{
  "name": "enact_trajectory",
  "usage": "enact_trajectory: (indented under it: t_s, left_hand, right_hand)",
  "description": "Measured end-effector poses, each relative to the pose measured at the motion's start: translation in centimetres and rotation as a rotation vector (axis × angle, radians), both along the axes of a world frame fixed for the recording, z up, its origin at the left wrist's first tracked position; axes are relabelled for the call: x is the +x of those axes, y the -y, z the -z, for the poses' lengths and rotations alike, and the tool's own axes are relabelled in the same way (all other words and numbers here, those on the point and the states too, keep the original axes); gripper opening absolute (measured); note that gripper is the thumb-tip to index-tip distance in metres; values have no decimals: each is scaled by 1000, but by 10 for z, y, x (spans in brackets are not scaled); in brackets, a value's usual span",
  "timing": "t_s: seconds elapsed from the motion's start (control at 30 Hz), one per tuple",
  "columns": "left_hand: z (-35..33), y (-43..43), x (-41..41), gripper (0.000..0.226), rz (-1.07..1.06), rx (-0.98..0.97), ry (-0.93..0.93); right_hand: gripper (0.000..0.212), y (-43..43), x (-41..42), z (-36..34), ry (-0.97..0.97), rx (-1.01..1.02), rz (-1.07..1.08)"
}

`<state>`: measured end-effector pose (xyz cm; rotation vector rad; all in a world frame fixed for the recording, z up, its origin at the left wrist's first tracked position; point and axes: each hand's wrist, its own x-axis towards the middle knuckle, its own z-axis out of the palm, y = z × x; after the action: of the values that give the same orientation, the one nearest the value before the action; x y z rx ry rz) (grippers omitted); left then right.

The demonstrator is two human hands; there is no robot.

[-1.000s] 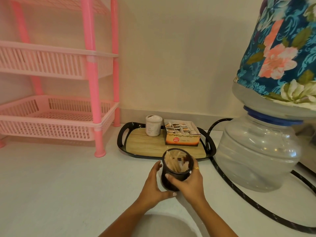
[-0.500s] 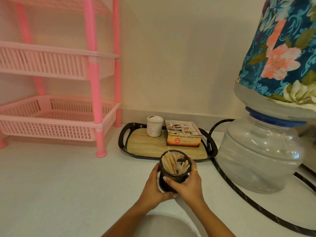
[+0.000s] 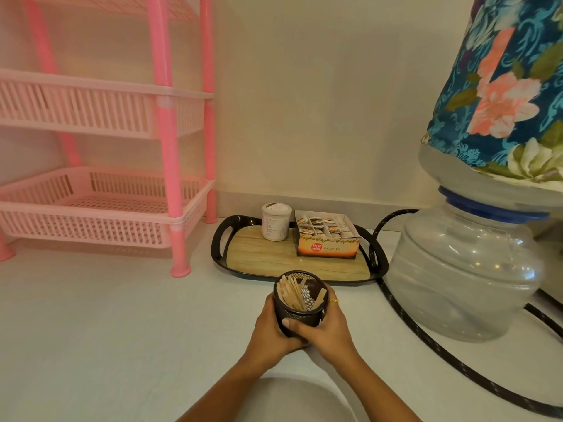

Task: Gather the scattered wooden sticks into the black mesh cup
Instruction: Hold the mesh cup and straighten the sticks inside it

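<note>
A black mesh cup (image 3: pixel 300 316) sits low in the middle of the view, just in front of the tray. Several pale wooden sticks (image 3: pixel 292 292) stand bunched inside it, leaning to its left side. My left hand (image 3: pixel 269 328) wraps the cup's left side and base. My right hand (image 3: pixel 327 325), with a ring on one finger, grips the right side, its thumb across the front. No loose sticks show on the white surface.
A black-rimmed wooden tray (image 3: pixel 274 260) behind the cup carries a white jar (image 3: pixel 276 221) and an open ginger tea box (image 3: pixel 326 236). A pink plastic rack (image 3: pixel 170 208) stands left. A large water bottle (image 3: pixel 466 269) with a floral cover and a black hose (image 3: pixel 426 342) are on the right.
Both hands have kept hold of the cup. The cup has tilted a little, and the sticks inside have shifted to its left side.
</note>
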<state>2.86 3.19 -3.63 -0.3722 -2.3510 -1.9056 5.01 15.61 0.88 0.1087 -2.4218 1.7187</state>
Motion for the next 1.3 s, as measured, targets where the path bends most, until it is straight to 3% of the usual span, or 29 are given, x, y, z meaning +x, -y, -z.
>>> enact_trajectory:
  t_s: [0.2,0.33,0.47,0.6,0.7,0.83,0.93,1.1,1.2,1.3]
  left_hand:
    - [2,-1,-1,87,-44,-26,-12]
    - [5,0,-3,91,-94,-28,-16]
    - [5,0,-4,88,-132,-13,0]
    - [7,-2,-5,70,-149,22,23]
    - [10,-4,-7,57,-143,55,21]
    - [15,-5,-10,75,-118,103,34]
    - [12,-2,-8,76,-112,-5,25]
    - [15,-3,-11,56,-109,-48,0]
    - [25,0,-17,67,-86,-139,39]
    - [19,-12,-20,55,-36,-209,183]
  right_hand:
    - [106,4,4,-7,-85,197,109]
    - [98,7,8,-6,-140,431,163]
    - [91,11,9,-5,-193,539,187]
    - [86,18,13,-9,-219,626,148]
    - [78,21,16,-16,-193,627,92]
    - [67,21,17,-29,-147,592,-36]
    - [70,21,13,-42,-137,589,-22]
    - [69,34,6,-53,-14,827,22]
    - [71,43,2,-54,58,878,45]
    - [65,46,-3,-55,98,853,32]
